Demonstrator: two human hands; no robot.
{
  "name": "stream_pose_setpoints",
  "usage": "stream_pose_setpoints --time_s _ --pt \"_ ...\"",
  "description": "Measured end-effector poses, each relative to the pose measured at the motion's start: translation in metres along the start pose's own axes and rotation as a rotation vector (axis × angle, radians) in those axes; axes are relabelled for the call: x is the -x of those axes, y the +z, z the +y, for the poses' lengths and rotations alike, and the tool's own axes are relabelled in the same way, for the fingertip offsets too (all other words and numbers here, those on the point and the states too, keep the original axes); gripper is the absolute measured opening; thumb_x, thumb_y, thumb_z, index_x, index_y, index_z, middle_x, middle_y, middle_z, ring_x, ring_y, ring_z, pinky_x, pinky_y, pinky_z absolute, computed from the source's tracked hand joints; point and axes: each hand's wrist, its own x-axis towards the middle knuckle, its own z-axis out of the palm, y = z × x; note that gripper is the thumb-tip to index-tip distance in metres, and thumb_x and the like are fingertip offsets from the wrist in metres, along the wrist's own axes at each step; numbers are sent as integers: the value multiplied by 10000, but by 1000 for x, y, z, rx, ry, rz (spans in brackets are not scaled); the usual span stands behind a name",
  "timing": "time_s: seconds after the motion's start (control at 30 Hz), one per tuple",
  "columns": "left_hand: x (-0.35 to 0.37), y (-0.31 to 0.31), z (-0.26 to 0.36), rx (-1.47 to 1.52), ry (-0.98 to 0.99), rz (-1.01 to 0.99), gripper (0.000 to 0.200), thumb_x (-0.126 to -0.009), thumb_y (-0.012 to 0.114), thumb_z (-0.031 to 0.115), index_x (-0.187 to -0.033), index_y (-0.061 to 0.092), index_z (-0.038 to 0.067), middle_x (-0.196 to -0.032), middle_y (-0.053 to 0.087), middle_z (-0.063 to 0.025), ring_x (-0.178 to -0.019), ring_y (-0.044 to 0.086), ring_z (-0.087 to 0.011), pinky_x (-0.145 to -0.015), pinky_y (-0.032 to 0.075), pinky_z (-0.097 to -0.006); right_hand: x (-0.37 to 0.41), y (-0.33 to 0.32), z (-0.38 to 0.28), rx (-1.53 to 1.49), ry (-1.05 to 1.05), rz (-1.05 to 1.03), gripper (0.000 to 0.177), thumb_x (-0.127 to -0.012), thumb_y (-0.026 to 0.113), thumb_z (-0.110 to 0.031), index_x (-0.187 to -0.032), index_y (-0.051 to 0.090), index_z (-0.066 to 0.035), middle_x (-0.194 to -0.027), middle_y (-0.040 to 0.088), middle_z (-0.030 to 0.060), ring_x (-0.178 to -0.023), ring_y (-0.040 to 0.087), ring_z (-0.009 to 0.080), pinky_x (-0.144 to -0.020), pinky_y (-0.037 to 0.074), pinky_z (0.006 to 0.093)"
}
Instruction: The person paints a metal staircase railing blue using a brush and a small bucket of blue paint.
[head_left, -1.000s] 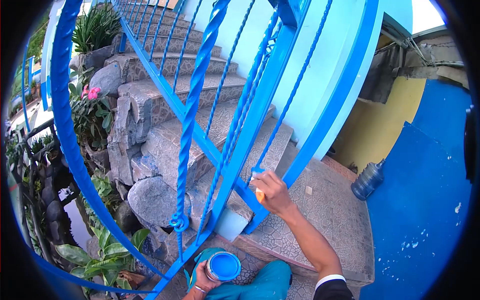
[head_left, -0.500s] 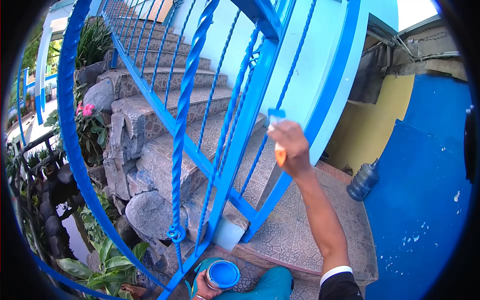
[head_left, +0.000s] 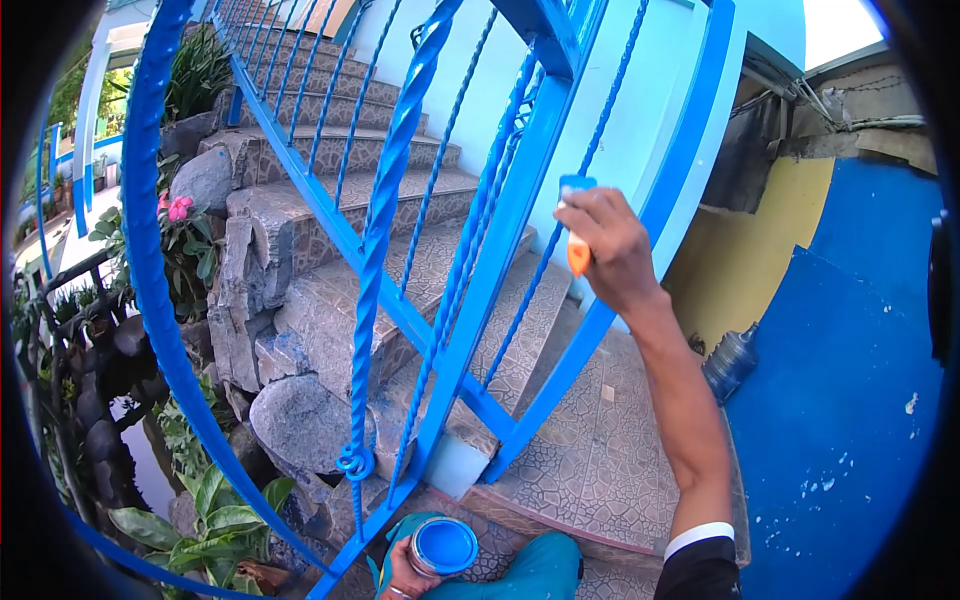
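My right hand [head_left: 618, 250] is closed round a paintbrush [head_left: 579, 250] with an orange-tipped white handle. Its blue bristles point up, close to a thin twisted bar [head_left: 612, 95] of the blue metal railing [head_left: 505, 225]; whether they touch it cannot be told. Low in the view, my left hand [head_left: 403, 574] grips an open can of blue paint [head_left: 445, 547] above my teal-clad legs. The can's opening faces up and shows blue paint inside.
Tiled stairs [head_left: 400, 190] climb behind the railing. Rocks [head_left: 310, 422] and plants [head_left: 215, 525] lie at left, beside a curved blue bar [head_left: 160, 300]. At right are a large plastic bottle [head_left: 730, 362] and a blue wall [head_left: 840, 400].
My right hand has moved a little up and to the right with the brush. The left hand holds the can in nearly the same place.
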Motion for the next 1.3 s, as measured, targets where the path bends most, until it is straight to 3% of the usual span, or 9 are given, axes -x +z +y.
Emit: stream_pose_setpoints --time_s 0.03,0.17,0.47,0.57,0.67,0.77,1.0,1.13,1.3 --pt "2 4 -1 -67 -18 -28 730 -875 521 580 -1450 595 136 -1504 572 -176 -1350 531 -473 -1058 393 -766 -6 1 5 50 -5 -44 238 -772 711 2 -998 699 -74 -1086 692 76 -1077 652 281 -894 562 401" --pt "-3 -8 -2 -72 -21 -41 736 -874 523 583 -1451 592 130 -1505 567 -185 -1356 524 -477 -1052 391 -774 -8 14 9 171 -51 -166 93 -813 669 -65 -905 667 -74 -1003 661 64 -1059 626 265 -958 543 395" --pt "4 9 -2 -103 -27 9 744 -870 535 582 -1456 588 127 -1512 563 -181 -1368 516 -473 -1077 358 -782 83 37 -62 80 -169 -393 54 -830 648 -122 -851 635 -74 -938 636 74 -996 625 267 -903 548 385" --pt "7 14 0 -101 -29 4 746 -869 543 583 -1456 587 126 -1510 565 -179 -1368 517 -471 -1077 361 -780 114 39 -87 -215 16 -743 135 -852 635 -109 -980 661 -75 -1044 657 75 -1094 631 285 -904 550 406" --pt "3 11 -3 -89 -28 -12 747 -869 547 581 -1457 586 122 -1507 569 -180 -1362 523 -472 -1074 367 -778 98 33 -83 -217 7 -512 140 -850 634 -112 -985 660 -82 -1010 650 68 -1056 630 280 -892 545 407" --pt "-4 -4 -3 -81 -44 -28 745 -870 550 579 -1455 587 119 -1502 572 -181 -1356 529 -471 -1072 375 -773 42 31 -61 54 -186 -102 56 -837 645 -117 -859 617 -73 -881 635 65 -943 630 259 -848 535 387" --pt "1 3 -3 -76 -16 -7 736 -876 550 574 -1453 589 119 -1501 574 -181 -1361 526 -466 -1079 367 -771 80 53 -82 11 -183 -425 65 -811 664 -125 -818 621 -76 -806 609 65 -912 630 254 -766 525 385" --pt "0 5 -2 -39 -35 -10 731 -880 543 568 -1454 588 118 -1502 574 -180 -1367 521 -464 -1086 352 -775 69 47 -86 13 -228 -226 63 -808 668 -130 -825 638 -78 -812 619 70 -929 639 253 -788 531 373" --pt "1 2 -2 -59 -16 -21 739 -877 550 564 -1450 589 100 -1500 573 -186 -1366 523 -460 -1105 363 -744 91 62 -84 33 -219 -416 63 -815 659 -135 -831 659 -74 -832 623 81 -955 648 259 -832 536 394"
